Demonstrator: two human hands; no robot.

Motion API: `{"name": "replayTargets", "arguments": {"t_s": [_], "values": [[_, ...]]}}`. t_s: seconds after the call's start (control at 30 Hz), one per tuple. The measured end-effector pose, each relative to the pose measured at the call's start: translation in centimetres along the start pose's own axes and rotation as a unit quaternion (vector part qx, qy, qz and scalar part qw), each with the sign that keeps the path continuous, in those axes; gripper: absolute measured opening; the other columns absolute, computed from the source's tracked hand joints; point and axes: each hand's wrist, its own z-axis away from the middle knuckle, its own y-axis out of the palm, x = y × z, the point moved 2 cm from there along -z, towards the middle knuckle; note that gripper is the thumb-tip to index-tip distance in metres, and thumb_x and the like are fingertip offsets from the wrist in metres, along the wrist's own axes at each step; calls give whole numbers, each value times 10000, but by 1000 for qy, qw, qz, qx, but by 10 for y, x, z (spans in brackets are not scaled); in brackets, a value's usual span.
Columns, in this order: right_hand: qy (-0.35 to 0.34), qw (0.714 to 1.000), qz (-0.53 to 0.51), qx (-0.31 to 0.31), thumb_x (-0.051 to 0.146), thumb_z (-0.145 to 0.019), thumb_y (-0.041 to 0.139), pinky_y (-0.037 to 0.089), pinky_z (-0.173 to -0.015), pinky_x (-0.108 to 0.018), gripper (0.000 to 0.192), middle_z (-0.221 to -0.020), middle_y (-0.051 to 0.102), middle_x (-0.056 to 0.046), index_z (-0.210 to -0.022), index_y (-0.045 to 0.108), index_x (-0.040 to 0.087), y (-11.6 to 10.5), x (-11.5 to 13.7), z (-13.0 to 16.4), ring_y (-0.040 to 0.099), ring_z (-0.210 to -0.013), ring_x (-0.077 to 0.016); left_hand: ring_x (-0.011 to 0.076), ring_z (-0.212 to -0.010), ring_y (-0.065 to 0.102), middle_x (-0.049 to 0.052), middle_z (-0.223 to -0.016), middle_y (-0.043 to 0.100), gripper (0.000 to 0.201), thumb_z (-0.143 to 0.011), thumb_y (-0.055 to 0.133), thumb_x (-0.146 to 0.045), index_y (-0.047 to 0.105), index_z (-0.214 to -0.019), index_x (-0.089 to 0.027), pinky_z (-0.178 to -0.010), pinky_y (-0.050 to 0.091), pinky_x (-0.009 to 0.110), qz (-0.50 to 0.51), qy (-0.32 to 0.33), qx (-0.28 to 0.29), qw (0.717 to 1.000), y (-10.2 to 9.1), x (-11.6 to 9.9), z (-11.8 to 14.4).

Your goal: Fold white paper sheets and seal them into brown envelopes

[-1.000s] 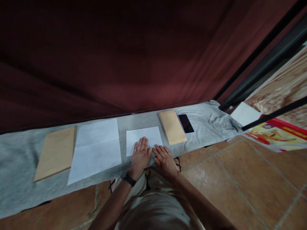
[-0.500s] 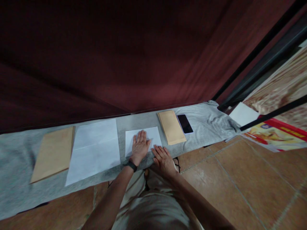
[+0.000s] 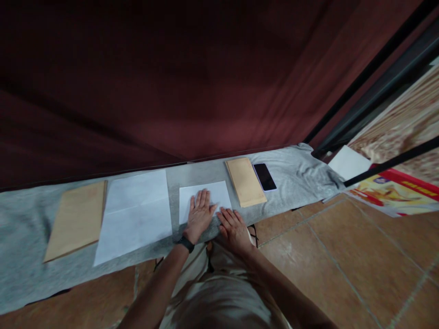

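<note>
A small white sheet of paper, perhaps folded, lies on the grey cloth in front of me. My left hand, with a dark band on its wrist, rests flat on it with the fingers stretched out. At the paper's lower right corner my right hand lies with its fingers extended, the fingertips on the near edge. Neither hand grips anything. Left of the hands is a larger white sheet with a crease across it. To the right sits a stack of small brown envelopes.
Larger brown envelopes lie at the left. A phone with a dark screen lies beside the small envelopes. Grey cloth covers the narrow bench. A dark red curtain hangs behind it, and black poles stand at the right.
My left hand has slid slightly toward me on the small paper. My right hand and the other things stay where they were.
</note>
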Motion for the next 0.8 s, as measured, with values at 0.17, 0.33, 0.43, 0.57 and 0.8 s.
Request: {"name": "replayTargets", "arguments": {"t_s": [0.17,0.33,0.43,0.57,0.8], "values": [[0,1000,2,0,277,-1045,479,298,-1239,-486,490,-1580,486,-88,-1529,480,200,0,1,0,420,-1468,-248,302,-1554,280,160,-1643,359,646,-1050,313,-444,348,-1578,-75,-1262,219,554,-2,12,4,1000,-2,-4,20],[0,1000,10,2,277,-1037,507,310,-1229,-488,484,-1574,492,-99,-1514,500,195,-1,1,-1,432,-1458,-258,304,-1545,302,161,-1643,357,646,-1048,326,-452,360,-1574,-79,-1255,247,557,-10,30,7,999,-6,-6,39],[-5,1000,9,2,264,-1030,517,317,-1222,-492,492,-1579,485,-102,-1516,495,188,0,0,-1,433,-1456,-265,299,-1549,293,139,-1648,358,625,-1051,333,-437,364,-1577,-101,-1259,244,551,-15,45,2,999,-10,-7,53],[-6,1000,10,1,256,-1012,545,314,-1225,-493,512,-1582,481,-102,-1517,493,187,2,0,-1,427,-1458,-266,302,-1553,283,111,-1644,371,612,-1052,340,-444,372,-1580,-137,-1262,232,560,-21,60,-2,998,-16,-8,70],[3,1000,-6,2,233,-1034,487,304,-1231,-523,477,-1575,490,-103,-1507,506,178,-2,3,-4,422,-1465,-270,318,-1539,312,98,-1636,391,586,-1042,370,-425,407,-1568,-170,-1255,244,572,-17,60,1,998,-21,-9,85]]}}
